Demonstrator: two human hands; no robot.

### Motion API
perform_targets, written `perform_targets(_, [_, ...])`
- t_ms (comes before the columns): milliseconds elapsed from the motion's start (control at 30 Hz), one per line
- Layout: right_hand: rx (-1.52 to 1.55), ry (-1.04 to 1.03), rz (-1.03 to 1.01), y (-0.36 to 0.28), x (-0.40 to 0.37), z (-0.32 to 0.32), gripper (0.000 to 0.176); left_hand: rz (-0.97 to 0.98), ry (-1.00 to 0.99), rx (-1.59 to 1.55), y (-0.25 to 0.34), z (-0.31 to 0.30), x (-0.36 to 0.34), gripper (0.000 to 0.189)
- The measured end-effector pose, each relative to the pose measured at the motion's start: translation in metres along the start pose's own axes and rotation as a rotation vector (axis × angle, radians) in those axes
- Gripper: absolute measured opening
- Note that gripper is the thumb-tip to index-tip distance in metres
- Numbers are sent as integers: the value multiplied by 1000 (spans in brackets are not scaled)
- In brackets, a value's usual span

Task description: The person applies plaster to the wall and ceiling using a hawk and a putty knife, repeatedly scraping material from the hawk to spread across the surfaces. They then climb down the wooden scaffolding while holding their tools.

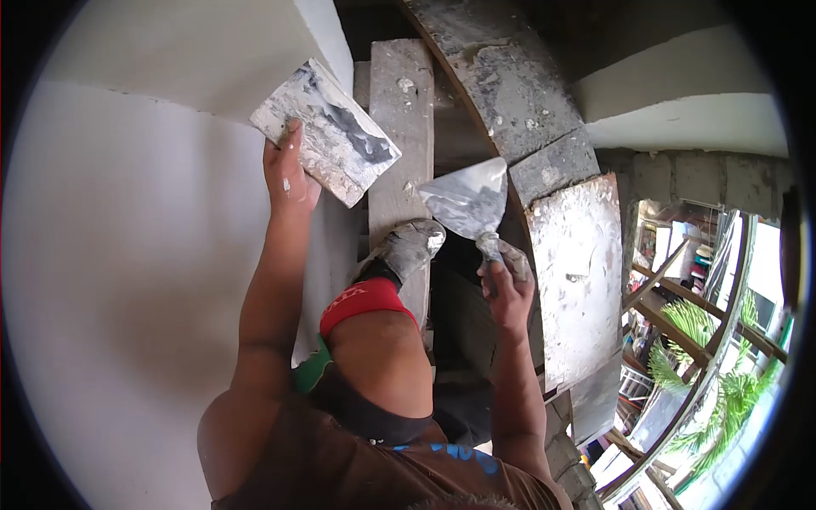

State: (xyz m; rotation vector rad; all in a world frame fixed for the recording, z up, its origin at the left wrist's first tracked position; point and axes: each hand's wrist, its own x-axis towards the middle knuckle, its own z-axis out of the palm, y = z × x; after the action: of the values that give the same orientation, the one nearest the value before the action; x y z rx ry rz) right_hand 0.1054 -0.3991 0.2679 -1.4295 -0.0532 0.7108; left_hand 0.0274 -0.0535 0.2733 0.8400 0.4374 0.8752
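My left hand grips a flat rectangular plaster board from below, thumb on its upper face. Grey and white plaster is smeared over that board, with a darker ridge along its right side. In my right hand is a putty knife, held by its handle with the wide blade pointing up and to the left. Wet-looking plaster coats the blade. The board and the blade are apart from each other. White specks dot my left hand, and my right fingers are wrapped round the handle.
My shoe rests on a narrow plank, with a dark gap to its right. Beyond that lie plaster-spattered boards and a whitish panel. A smooth wall stands close on the left. At right, an opening shows timber bars and palm leaves.
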Motion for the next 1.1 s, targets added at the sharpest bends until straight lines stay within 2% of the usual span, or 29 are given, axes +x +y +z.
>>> perform_targets(167, [-87, -95, -12, 15, 11, 29, 39, -117, 1, -26, -9, 19, -9, 44])
perform_targets(233, [-71, -89, 7, 14, 15, 41, 39, -120, -181, -12, -19, 18, -14, 44])
perform_targets(367, [59, -163, 17, 3, 35, 51, 34, -136, -375, 268, -7, 20, -19, 39])
perform_targets(433, [178, -180, -6, -8, 46, 61, 32, -168, -394, 273, -5, 16, -16, 36])
perform_targets(600, [149, -279, -47, -27, 67, 60, 33, -179, -489, 389, 16, 11, -8, 34])
perform_targets(633, [238, -257, -29, -30, 67, 63, 34, -178, -484, 386, 15, 12, -12, 34])
perform_targets(700, [294, -187, -37, -44, 71, 65, 35, -150, -660, 738, 12, 19, -24, 34])
perform_targets(767, [274, -201, -251, -56, 80, 66, 31, -96, -671, 770, -6, 13, -28, 40])
perform_targets(833, [113, -166, -414, -59, 79, 59, 34, -200, -155, 194, -19, 8, -19, 41])
perform_targets(867, [-113, -134, -588, -47, 85, 50, 35, -288, -94, 27, -15, 8, -14, 38])
perform_targets(933, [-575, -150, -946, -54, 89, 57, 36, -344, -99, -74, -13, 4, -8, 35])
perform_targets(1000, [-775, -187, -1038, -42, 96, 64, 40, -329, -111, -110, -16, 4, -9, 33])
perform_targets(1067, [-1000, -193, -1133, -23, 110, 62, 42, -393, -125, -180, -16, -1, -11, 31])
perform_targets(1100, [-989, -202, -1142, -20, 114, 61, 42, -381, -119, -175, -14, -1, -13, 31])
